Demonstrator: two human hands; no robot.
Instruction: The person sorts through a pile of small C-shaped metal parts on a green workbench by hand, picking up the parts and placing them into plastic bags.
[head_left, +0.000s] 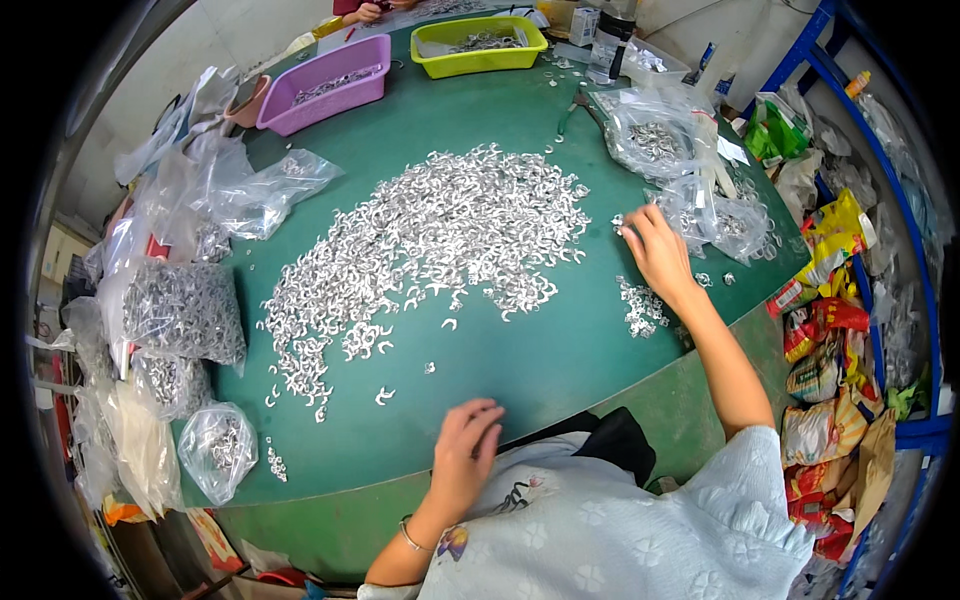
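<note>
A broad pile of small curved silver metal pieces (470, 220) is spread over the green table (560, 360). My right hand (658, 250) reaches over the table to the right of the pile. Its fingers are bent and apart, their tips close beside a few small metal pieces (617, 222). Below that wrist lies a small cluster of metal parts (641, 308). Close to the table's near edge, in front of my body, my left hand (466, 452) is raised with loosely curved fingers, and nothing shows in it. One loose metal piece (384, 396) lies up and left of it.
Clear bags of metal parts (185, 310) crowd the left edge. A purple basin (330, 85) and a yellow-green basin (480, 47) stand at the back. More filled bags (655, 140) and green-handled pliers (572, 112) lie back right. Blue shelving (830, 75) rises at right. Another person's hand (368, 13) shows far back.
</note>
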